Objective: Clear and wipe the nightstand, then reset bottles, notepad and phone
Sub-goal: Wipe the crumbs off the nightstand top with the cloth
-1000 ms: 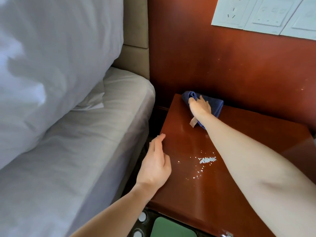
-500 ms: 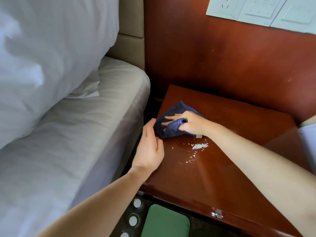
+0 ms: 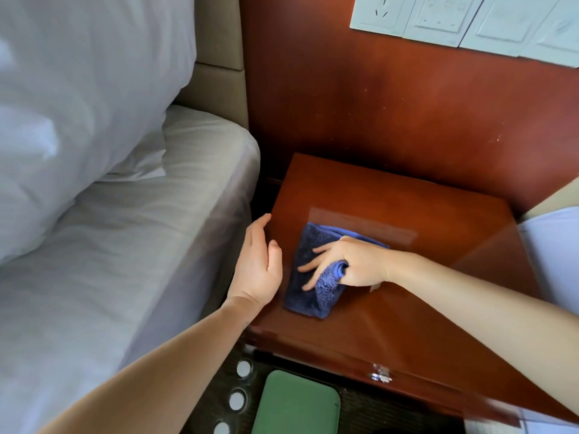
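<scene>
Cloth: blue cloth, terry, lies partly folded on the left half of the nightstand top, close to its left edge.
Right hand: right hand is on top of the cloth. Fingers are spread and flat on the pile, and the thumb is hooked round a raised fold, so the cloth is gripped as well as pressed.
Tab: a small pale tab shows at the heel of that hand. Cannot tell what it belongs to.
Nightstand: nightstand is glossy red-brown wood with window glare across the top. A metal latch sits on the near front edge.
Left hand: left hand is at the left edge of the top, fingers straight and together, palm toward the wood, holding nothing. Cannot tell if it touches the edge.
Bed: mattress in a white sheet lies just left of the nightstand, with a dark gap between. A large white pillow lies on it.
Headboard: a beige padded headboard is behind the pillow.
Wall: a red-brown wood panel is behind the nightstand, with pale switch plates at the top right.
Below: a green rounded object sits under the front edge, with white round dots beside it.
</scene>
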